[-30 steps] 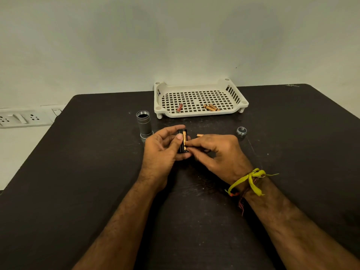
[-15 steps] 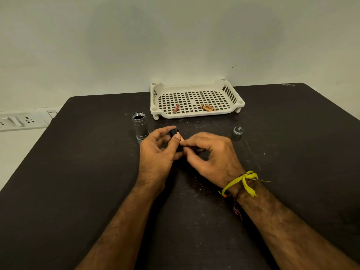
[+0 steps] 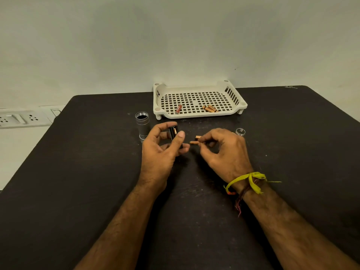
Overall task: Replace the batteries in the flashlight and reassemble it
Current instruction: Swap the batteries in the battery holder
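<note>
My left hand (image 3: 161, 151) grips a black battery holder (image 3: 174, 132) between thumb and fingers, with one copper battery seated in it. A short gap to the right, my right hand (image 3: 224, 152) pinches a copper battery (image 3: 193, 142) that points left at the holder. A second copper battery (image 3: 198, 136) shows just behind it by my fingertips; whether I hold it or it lies on the table I cannot tell. The silver flashlight body (image 3: 142, 124) stands upright to the left. Its small cap (image 3: 240, 131) lies to the right.
A white perforated tray (image 3: 236, 109) sits at the back of the dark table (image 3: 78, 172) with one red battery (image 3: 178, 109) and two copper batteries (image 3: 209, 108) in it. A white socket strip (image 3: 23, 118) lies off the table's left edge.
My hands were together at the holder; the right hand has drawn away to the right with a battery, and the left hand has turned the holder more upright.
</note>
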